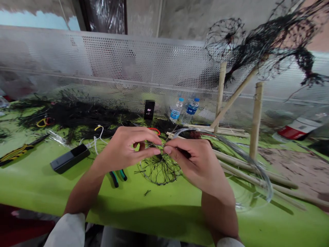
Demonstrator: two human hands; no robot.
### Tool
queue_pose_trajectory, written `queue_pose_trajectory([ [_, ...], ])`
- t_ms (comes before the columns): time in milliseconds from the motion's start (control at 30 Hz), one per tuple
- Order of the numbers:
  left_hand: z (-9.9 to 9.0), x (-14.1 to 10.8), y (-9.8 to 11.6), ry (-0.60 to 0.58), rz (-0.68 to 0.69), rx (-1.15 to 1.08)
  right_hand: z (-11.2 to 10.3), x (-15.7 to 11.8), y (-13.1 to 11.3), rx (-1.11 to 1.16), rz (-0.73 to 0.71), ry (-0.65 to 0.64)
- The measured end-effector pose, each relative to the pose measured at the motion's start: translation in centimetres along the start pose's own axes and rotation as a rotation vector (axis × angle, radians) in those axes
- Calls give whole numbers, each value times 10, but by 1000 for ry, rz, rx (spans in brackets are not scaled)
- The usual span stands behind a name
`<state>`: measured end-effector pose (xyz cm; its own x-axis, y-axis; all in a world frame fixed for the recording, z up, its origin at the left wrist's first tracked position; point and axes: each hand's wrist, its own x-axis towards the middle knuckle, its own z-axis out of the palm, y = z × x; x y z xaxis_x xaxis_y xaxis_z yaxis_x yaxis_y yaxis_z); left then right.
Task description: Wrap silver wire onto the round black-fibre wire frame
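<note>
My left hand (131,147) and my right hand (196,159) meet near the middle of the view, fingertips almost touching. Both are pinched at the top of a round, net-like piece of dark knotted strands (161,171); the small part between the fingertips is too fine to make out. The dark piece hangs just below my fingers, over the green table (144,212). Clear strands (231,140) run from behind my right hand out to the right. Partly hidden by my left wrist are pliers with black and green handles (118,177).
A black power bank (70,158), yellow-black pliers (22,151) and a dark strand heap (77,115) lie left. Behind stand a black device (149,109) and two bottles (176,111). Wooden sticks (256,120) stand and lie right, near a larger red-labelled bottle (295,129).
</note>
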<state>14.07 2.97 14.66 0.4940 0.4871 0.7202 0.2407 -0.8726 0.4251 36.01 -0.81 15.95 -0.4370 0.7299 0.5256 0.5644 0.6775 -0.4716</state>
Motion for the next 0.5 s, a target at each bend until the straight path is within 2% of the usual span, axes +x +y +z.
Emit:
queue_pose_trajectory([
  [100, 5, 1, 1, 31, -8, -50, 1, 0, -1, -17, -11, -2],
  [233, 7, 1, 5, 18, -243, -169, 6, 1, 0, -35, -69, 15],
  [333, 5, -1, 8, 1, -352, -209, 11, 0, 0, -38, -110, 9],
  [433, 4, -3, 9, 0, -362, -114, 13, -1, -1, -39, -92, 3],
  [500, 4, -3, 7, 61, -283, -63, 10, -1, -2, -22, -69, 6],
])
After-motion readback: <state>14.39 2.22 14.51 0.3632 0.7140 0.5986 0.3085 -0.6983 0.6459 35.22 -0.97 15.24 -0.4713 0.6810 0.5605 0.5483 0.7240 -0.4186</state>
